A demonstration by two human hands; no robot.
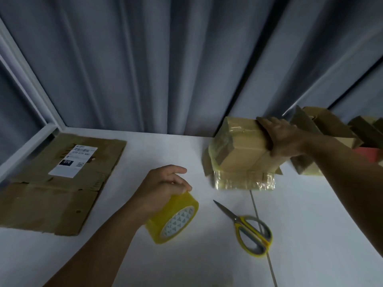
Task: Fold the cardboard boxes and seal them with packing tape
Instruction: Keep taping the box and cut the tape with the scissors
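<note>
A taped cardboard box [240, 141] sits tilted on top of another taped box [244, 180] at the back right of the white table [207, 255]. My right hand [281, 137] grips the upper box at its right end, fingers over the top and thumb down the near side. My left hand [163, 187] holds a yellowish roll of packing tape [174, 220] that rests on the table in the middle. The image is blurred around the boxes.
Yellow-handled scissors [248, 230] lie shut on the table, right of the tape. A flattened cardboard sheet with a white shipping label [51, 183] lies at the left. Several folded boxes [327, 129] stand at the far right. A grey curtain [165, 59] hangs behind the table.
</note>
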